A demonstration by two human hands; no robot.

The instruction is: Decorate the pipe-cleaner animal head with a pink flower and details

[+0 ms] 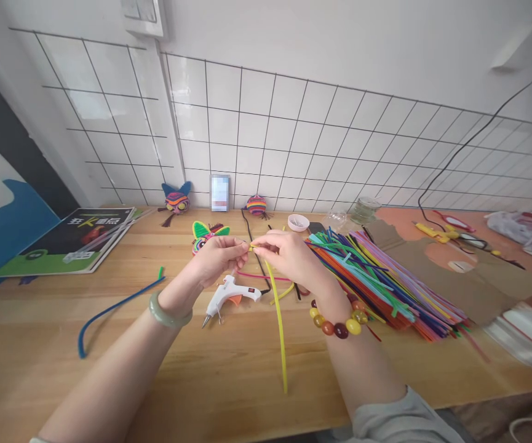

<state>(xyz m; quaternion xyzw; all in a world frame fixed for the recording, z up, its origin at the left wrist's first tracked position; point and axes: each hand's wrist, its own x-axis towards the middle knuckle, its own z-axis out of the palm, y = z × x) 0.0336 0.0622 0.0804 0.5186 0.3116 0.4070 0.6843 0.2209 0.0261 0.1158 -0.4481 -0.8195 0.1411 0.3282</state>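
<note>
My left hand (223,258) and my right hand (286,251) meet over the middle of the table, fingertips pinched. Between them is the upper end of a yellow pipe cleaner (279,326), whose long tail hangs down toward the table's front. Both hands grip that end, a small part of it showing at the fingertips. Just behind my left hand sits a striped craft figure (198,246) with green and yellow ears, partly hidden. Below the hands lies a white glue gun (231,294), its nozzle pointing to the lower left.
Right of my hands lies a big bundle of coloured pipe cleaners (381,277). A blue pipe cleaner (104,312) curves at left, near a book (63,240). Along the wall stand a blue-eared figure (176,200), a phone (220,193), a striped ball (256,205) and a pink bowl (298,222).
</note>
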